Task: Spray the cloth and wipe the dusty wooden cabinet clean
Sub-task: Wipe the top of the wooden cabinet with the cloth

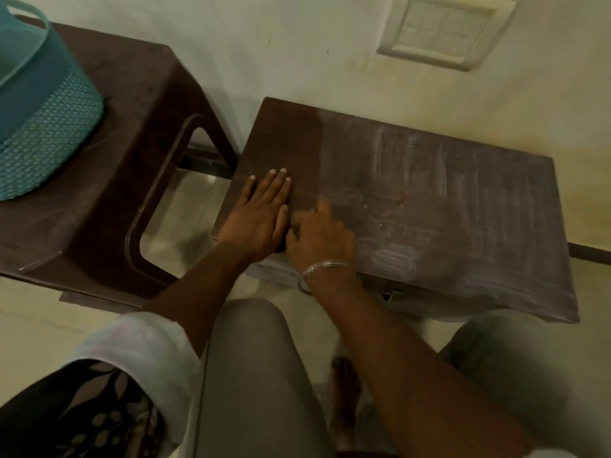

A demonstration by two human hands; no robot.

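The wooden cabinet (429, 200) stands against the wall. Its top is dark and clean on the left strip, and grey with dust streaks across the middle and right. My left hand (261, 213) lies flat, palm down, on the clean left part near the front edge. My right hand (320, 239), with a metal bangle at the wrist, rests just to its right with the fingers curled down toward the left thumb. A small dark patch (282, 247) shows between the two hands; I cannot tell whether it is cloth or shadow. No spray bottle is in view.
A brown plastic stool (139, 127) stands to the left of the cabinet with a teal woven basket (43, 120) on it. A switch plate (443, 31) is on the wall behind. My knees and a bare foot (345, 391) are on the floor in front.
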